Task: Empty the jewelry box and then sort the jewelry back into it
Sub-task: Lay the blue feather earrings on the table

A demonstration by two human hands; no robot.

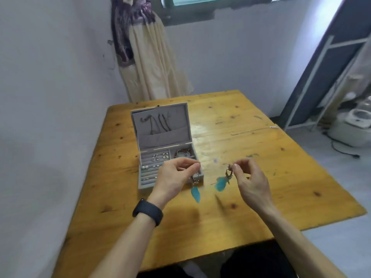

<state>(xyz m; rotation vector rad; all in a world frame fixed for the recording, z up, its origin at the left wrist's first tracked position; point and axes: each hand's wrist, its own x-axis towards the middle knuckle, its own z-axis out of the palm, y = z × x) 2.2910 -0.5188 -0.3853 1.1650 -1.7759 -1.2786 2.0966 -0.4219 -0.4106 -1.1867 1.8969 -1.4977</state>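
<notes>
A grey jewelry box (145,185) stands open on the wooden table (261,177), its lid upright with necklaces (158,122) hanging inside. Rings and pearl earrings (154,159) sit in its padded rows, and a bracelet (183,152) lies in the back right compartment. My left hand (176,177) pinches one blue feather earring (195,192) just in front of the box's right corner. My right hand (249,179) pinches a second blue feather earring (221,182), which dangles above the table. The two hands are apart.
A thin silver chain (253,131) lies on the table at the far right, with a small hairpin-like piece (258,117) behind it. A curtain (148,63) hangs in the corner behind the table. A metal rack (329,81) and white appliances (355,125) stand at the right.
</notes>
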